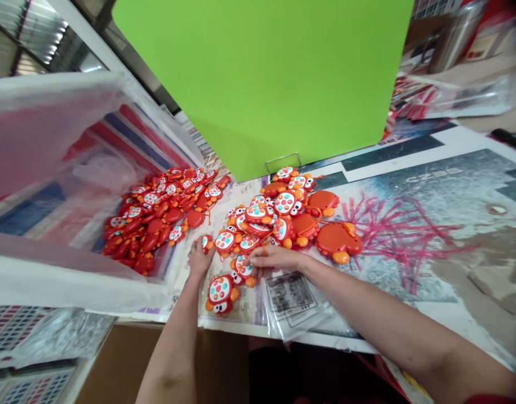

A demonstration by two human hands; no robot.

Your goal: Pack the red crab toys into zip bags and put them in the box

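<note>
My left hand (200,259) has its thumb and fingers around a small red toy (206,243) with a dotted white face, at the pile's left edge. My right hand (277,259) is closed, with an orange cord (263,247) at its fingers, just over the pile's near side. Around both hands lie red, animal-shaped toys (225,240) with orange feet, bulging eyes and coloured dots on white. One such toy (220,292) lies apart, nearest me. Clear plastic bags (292,297) with black print lie under my right wrist.
On the left, a box lined with white film (73,283) lies open toward the table, with many red toys (157,219) spilling out. A green board (266,78) rises behind the pile. Pink strands (396,224) lie right; another person's hand (390,122) shows beyond the board.
</note>
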